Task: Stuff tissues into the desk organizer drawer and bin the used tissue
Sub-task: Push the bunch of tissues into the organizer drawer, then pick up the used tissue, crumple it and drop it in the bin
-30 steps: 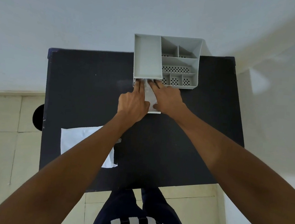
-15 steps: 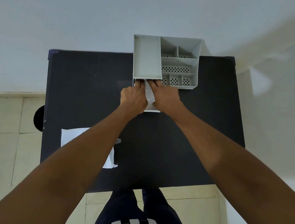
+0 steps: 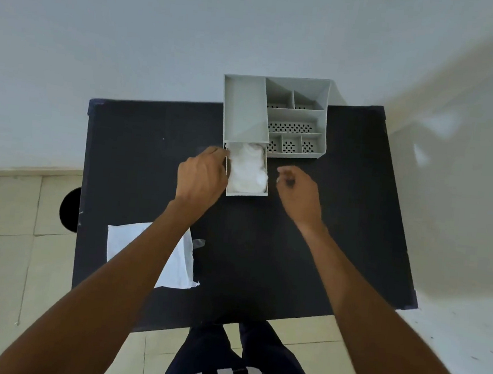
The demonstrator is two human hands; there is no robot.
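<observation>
The grey desk organizer (image 3: 244,112) stands at the far edge of the black table (image 3: 263,248). Its drawer (image 3: 246,194) is pulled out toward me and is filled with crumpled white tissues (image 3: 248,169). My left hand (image 3: 201,174) lies beside the drawer, with its bent fingers touching the drawer's left wall. My right hand (image 3: 298,191) hovers to the right of the drawer, apart from it, blurred, fingers loosely curled with nothing in them. A flat white tissue (image 3: 121,244) lies on the near left of the table, partly hidden by my left forearm.
A round black object (image 3: 70,210), perhaps a bin, shows on the tiled floor just past the table's left edge. A small clear scrap (image 3: 200,242) lies next to the flat tissue. White walls run behind and to the right of the table.
Both hands were pressing the tissue into the drawer; now they have drawn apart to either side, uncovering the stuffed drawer. The right hand has moved clear to the right.
</observation>
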